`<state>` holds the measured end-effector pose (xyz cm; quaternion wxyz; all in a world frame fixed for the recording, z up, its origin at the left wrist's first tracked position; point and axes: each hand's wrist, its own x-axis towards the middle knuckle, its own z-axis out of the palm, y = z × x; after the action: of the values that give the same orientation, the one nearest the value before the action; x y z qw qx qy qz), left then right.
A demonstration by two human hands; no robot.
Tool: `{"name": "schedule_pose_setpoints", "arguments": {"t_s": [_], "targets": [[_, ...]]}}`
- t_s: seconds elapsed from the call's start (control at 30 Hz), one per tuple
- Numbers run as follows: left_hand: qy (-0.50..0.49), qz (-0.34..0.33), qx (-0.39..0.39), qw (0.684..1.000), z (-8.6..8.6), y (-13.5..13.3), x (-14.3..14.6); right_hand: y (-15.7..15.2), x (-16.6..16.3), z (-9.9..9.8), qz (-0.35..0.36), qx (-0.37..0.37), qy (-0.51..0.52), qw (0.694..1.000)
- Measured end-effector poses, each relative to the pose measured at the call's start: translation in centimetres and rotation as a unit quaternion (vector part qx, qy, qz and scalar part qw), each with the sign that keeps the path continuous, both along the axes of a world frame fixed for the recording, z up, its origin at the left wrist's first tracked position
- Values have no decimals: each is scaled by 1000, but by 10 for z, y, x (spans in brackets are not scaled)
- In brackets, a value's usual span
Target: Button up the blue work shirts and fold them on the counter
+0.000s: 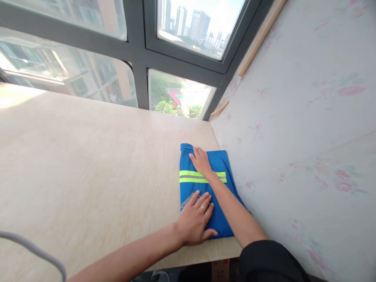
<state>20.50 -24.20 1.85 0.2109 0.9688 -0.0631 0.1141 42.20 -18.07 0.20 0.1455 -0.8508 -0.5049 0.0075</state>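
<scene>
A folded blue garment (219,213) with a yellow-green and grey reflective stripe lies flat on the stone-look sill, close against the wall. My left hand (196,219), with a ring on one finger, rests on its near part, fingers spread and palm down. Part of a grey patch shows beside those fingers. Farther up, my right hand (201,161) lies flat on the far part of the garment, near its top edge. My right forearm crosses over the stripe and hides some of the cloth. Neither hand grasps the fabric.
The pale sill (88,168) stretches far to the left. A dark window frame (138,58) borders its back. On the right rises a floral-papered wall (293,129), its paper peeling near the corner. A grey cable (32,246) curves at lower left. A cardboard box (220,270) shows below the front edge.
</scene>
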Motion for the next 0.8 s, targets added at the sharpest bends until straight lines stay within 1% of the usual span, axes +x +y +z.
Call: {"name": "schedule_pose_setpoints", "arguments": {"t_s": [0.1,0.2,0.3,0.37,0.4,0.5,0.57,0.67,0.73,0.8], "targets": [[2,-4,-5,1000,-5,-5,-10,3,3,-17,-7,12,-13,1000],[9,-7,-6,1000,-6,-7,-13,0,6,-24,3,22,-8,1000],[28,-10,-10,1000,-6,-7,-12,-1,14,-21,13,25,40,999],[41,-12,-12,999,-7,-8,-11,-6,22,-15,21,39,71,997],[47,-13,-14,999,-7,-8,-11,-10,28,-12,22,47,71,996],[59,-13,-13,998,-9,-10,-9,-27,43,-5,4,49,1,999],[61,-10,-7,998,-12,-12,-8,-39,52,-5,-28,18,-51,998],[59,-5,5,998,-18,-15,-7,-48,58,-12,-67,-30,-89,993],[53,1,14,998,-21,-16,-7,-49,57,-16,-81,-36,-115,989],[49,7,22,999,-21,-17,-7,-48,55,-20,-106,-23,-150,983]]}}
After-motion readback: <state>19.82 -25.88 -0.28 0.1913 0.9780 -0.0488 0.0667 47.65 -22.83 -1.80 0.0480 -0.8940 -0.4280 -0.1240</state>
